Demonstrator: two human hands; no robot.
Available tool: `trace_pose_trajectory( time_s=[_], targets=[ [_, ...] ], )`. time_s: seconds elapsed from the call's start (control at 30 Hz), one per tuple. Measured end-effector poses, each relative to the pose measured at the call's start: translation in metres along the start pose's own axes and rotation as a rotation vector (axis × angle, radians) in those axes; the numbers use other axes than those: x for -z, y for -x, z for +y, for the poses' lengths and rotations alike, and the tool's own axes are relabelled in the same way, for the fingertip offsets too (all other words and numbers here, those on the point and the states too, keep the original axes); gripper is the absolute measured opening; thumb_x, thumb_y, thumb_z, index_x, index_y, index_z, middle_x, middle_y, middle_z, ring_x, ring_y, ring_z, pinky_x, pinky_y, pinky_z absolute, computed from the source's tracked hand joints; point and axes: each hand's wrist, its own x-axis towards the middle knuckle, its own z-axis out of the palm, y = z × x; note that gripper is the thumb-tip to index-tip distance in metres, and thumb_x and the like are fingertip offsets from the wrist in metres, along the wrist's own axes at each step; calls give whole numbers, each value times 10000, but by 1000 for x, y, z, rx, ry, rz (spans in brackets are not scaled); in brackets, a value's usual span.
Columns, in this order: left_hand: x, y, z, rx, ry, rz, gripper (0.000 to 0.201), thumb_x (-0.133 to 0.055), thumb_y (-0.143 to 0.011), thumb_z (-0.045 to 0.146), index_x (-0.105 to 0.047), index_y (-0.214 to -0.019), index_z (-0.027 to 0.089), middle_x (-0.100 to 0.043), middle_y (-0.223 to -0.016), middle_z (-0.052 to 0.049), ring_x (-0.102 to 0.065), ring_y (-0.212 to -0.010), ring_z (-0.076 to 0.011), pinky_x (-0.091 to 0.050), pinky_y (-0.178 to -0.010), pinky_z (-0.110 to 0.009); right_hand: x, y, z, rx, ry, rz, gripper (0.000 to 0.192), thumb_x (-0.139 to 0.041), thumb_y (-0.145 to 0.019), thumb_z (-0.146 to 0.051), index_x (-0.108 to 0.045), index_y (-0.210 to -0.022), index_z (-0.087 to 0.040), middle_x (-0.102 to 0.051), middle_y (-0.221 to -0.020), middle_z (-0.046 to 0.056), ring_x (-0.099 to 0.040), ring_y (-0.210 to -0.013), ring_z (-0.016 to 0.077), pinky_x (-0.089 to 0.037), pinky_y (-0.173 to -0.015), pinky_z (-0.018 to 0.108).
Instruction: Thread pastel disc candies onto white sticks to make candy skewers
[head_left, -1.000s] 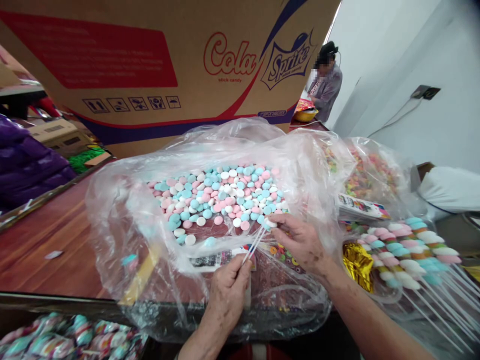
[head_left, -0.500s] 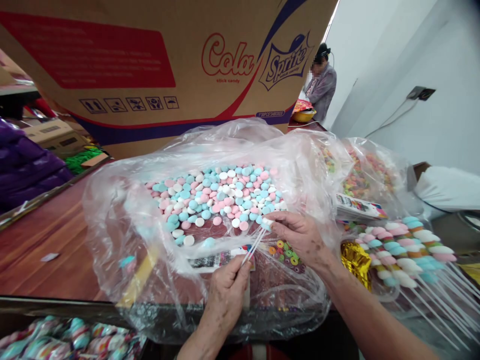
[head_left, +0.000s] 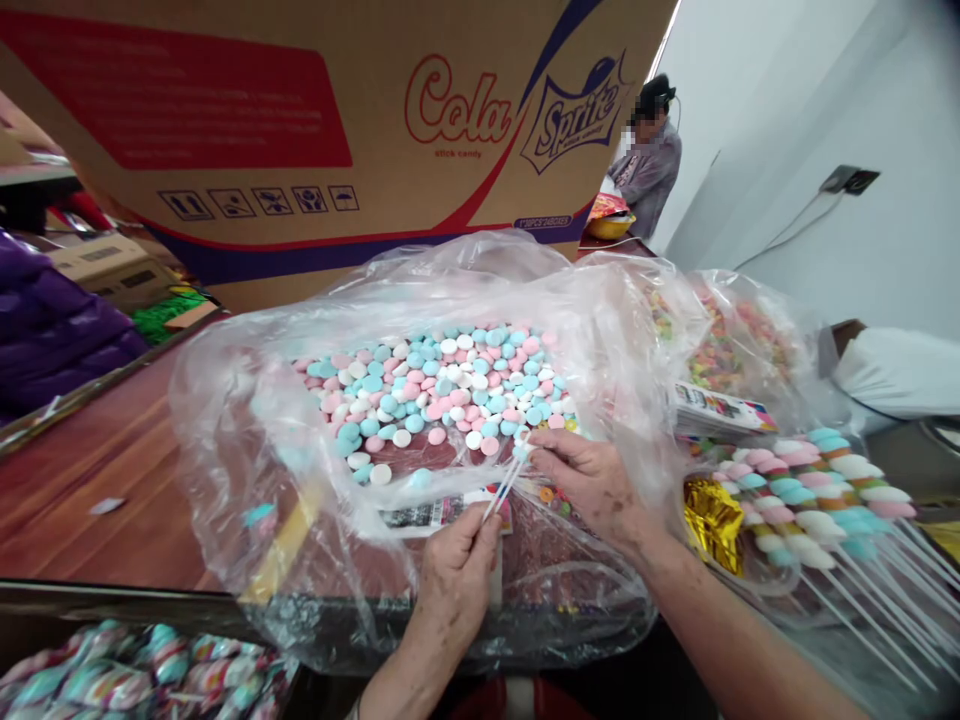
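Observation:
My left hand is closed around the lower ends of thin white sticks, which slant up to the right. At their upper ends my right hand pinches a small pale candy, partly covered by the fingers. Whether the sticks pass into it I cannot tell. Just beyond lies a spread of pink, blue and white round candies on an opened clear plastic bag. Ring-shaped gummies show beside my right hand, mostly hidden by it. A printed label lies behind my left hand.
A large cardboard box stands behind the bag. To the right are candy skewers, gold foil, printed cards and bagged gummies. Wrapped candies fill a box at lower left. Another person works farther back.
My right hand has shifted slightly left and down along with the candy at the stick tips, covering more of the ring gummies. My left hand keeps its hold on the sticks.

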Motion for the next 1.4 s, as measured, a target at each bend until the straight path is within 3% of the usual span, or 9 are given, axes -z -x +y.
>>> trace_pose_trajectory(
  time_s=[0.2,0.37,0.53,0.6,0.67,0.77,0.87,1.17,1.4],
  targets=[
    [0,-1,3,9,12,10,305,-494,-907,409,-645,-767,183,-423,-551,61,-402,-535,-136,-315,-541,-242,-13,9,2,63,-6,0,227,-591,-854,-262,-758,-1008,-249,-772,-999,-1,-722,-914,185,-561,-881,314],
    [-1,-2,0,22,51,45,265,-513,-897,397,-676,-863,190,-485,-577,55,-450,-562,-144,-355,-567,-240,-29,19,-3,150,-6,-132,248,-569,-889,-251,-747,-1061,-227,-758,-1067,31,-714,-963,180,-542,-922,304],
    [-2,-1,2,59,99,76,253,-540,-878,400,-674,-886,185,-440,-525,72,-413,-509,-132,-338,-523,-230,-7,11,-12,105,94,-238,332,-511,-936,-285,-662,-1229,-252,-751,-1070,6,-692,-996,176,-529,-907,298],
    [-2,-1,5,56,103,81,240,-540,-882,388,-663,-838,187,-427,-518,75,-402,-500,-126,-324,-519,-228,12,0,-10,41,241,-171,369,-477,-960,-313,-596,-1305,-261,-749,-1030,5,-684,-957,182,-531,-850,299],
    [-2,0,7,45,101,83,243,-532,-890,385,-641,-793,190,-423,-516,77,-397,-495,-120,-314,-519,-227,31,-12,-3,56,511,-159,314,-441,-966,-265,-671,-1174,-211,-735,-1010,53,-667,-921,204,-509,-813,308],
    [-2,0,6,31,93,72,250,-529,-893,388,-623,-769,192,-436,-512,74,-408,-495,-121,-320,-520,-225,44,-23,14,84,924,-359,257,-459,-905,-134,-713,-929,-163,-704,-905,103,-632,-813,213,-457,-708,297],
    [-3,-2,1,45,105,66,247,-533,-886,396,-620,-771,196,-443,-509,71,-399,-478,-119,-297,-477,-217,40,-23,31,161,1091,-450,187,-506,-870,-113,-684,-884,-170,-677,-938,109,-598,-836,216,-415,-693,290],
    [-3,-1,0,73,127,50,252,-521,-886,407,-604,-767,200,-441,-517,73,-341,-426,-99,-247,-415,-205,35,-21,31,248,1119,-418,199,-450,-903,-83,-623,-943,-172,-644,-1015,115,-576,-886,224,-415,-764,316],
    [-2,0,0,69,129,42,264,-521,-892,407,-581,-729,208,-437,-521,73,-350,-444,-106,-254,-433,-212,37,-14,13,276,1020,-574,171,-473,-906,-93,-622,-891,-174,-653,-949,83,-599,-898,205,-415,-734,282]
  ],
)
